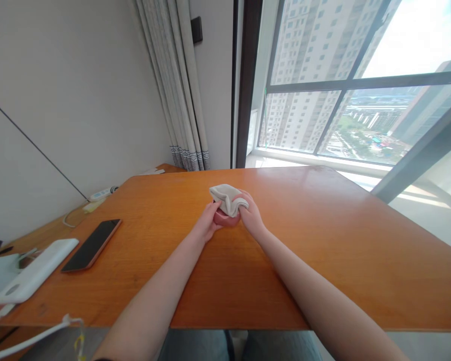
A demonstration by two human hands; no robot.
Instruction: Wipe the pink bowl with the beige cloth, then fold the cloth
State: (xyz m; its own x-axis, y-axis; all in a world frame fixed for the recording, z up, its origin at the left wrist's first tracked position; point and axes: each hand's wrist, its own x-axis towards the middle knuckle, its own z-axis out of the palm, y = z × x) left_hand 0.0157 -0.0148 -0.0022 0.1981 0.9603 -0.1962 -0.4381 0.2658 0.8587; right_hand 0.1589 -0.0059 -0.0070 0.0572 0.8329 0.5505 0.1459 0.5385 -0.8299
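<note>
Over the middle of the wooden table (225, 281), my two hands are together around a pink rounded object (225, 219) and an off-white cloth (224, 195). My left hand (207, 221) is closed on the left side of the pink object, its thumb by the cloth's edge. On the other side, my right hand (252, 214) is closed with the folded cloth in its fingers, pressed against the pink object. The cloth covers the top of the pink object, so its exact kind is hidden.
A dark-screened phone (92, 245) lies on the left of the table. Beside it is a white power bank (37, 271) with a white cable (37, 337). A power strip (103, 193) lies along the left wall. Behind the table are a curtain (180, 90) and a large window (334, 85).
</note>
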